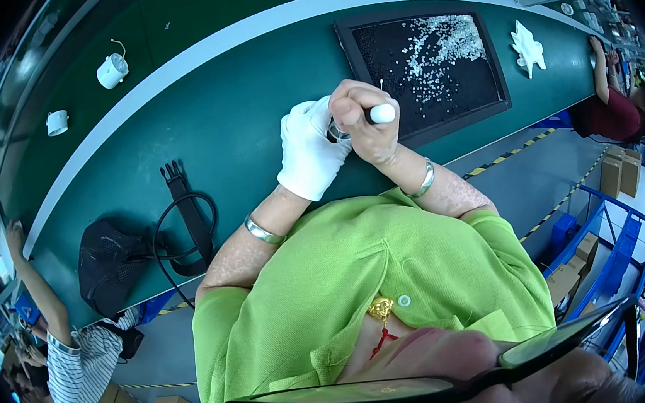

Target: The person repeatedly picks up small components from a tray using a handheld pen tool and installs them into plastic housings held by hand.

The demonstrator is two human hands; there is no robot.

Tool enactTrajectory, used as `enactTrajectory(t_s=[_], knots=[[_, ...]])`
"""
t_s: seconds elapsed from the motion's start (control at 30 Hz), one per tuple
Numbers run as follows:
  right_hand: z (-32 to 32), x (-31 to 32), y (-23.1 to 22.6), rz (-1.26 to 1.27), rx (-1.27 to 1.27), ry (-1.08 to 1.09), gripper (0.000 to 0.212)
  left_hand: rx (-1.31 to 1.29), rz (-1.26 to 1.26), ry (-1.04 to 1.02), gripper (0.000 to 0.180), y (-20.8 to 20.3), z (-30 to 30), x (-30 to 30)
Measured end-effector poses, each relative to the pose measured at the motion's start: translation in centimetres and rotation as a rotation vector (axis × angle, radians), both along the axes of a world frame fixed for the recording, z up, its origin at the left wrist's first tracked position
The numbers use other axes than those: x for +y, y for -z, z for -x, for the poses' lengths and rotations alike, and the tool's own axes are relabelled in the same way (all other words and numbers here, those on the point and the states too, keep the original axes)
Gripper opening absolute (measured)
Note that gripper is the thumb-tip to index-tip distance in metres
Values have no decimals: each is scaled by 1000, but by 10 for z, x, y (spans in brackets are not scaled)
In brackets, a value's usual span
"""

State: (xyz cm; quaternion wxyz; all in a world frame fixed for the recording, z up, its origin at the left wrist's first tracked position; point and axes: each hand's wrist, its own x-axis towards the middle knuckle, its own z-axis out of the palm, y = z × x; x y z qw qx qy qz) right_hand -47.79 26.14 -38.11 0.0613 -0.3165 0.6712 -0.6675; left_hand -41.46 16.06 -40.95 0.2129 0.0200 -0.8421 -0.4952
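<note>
My left hand point(308, 150), in a white glove, is closed around a small round-edged part that mostly hides between the two hands. Bare and curled, my right hand point(368, 123) grips a pen-like tool point(382, 113) with a thick white end and a black section. Its working end is out of sight behind the fingers. The hands meet, right against left, above the green table near my chest. Just beyond and to the right lies a shallow black tray point(431, 119), with many small clear and whitish pieces point(433, 59) scattered over its dark bottom.
A crumpled white cloth point(527, 48) lies right of the tray. Left on the table are a black bag point(111, 261) and a buckled strap point(190, 214). White cylindrical housings point(113, 71) stand past the pale rail point(244, 34). Co-workers sit at far left and far right.
</note>
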Motion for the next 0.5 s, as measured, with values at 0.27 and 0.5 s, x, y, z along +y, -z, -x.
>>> enactTrajectory(t_s=[0.27,0.5], knots=[[-1,-12,-10,-114,106,68,32,-30,-88,47,26,16,4,-1],[-1,-9,-7,-138,118,83,27,28,-30,11,27,11,4,4]])
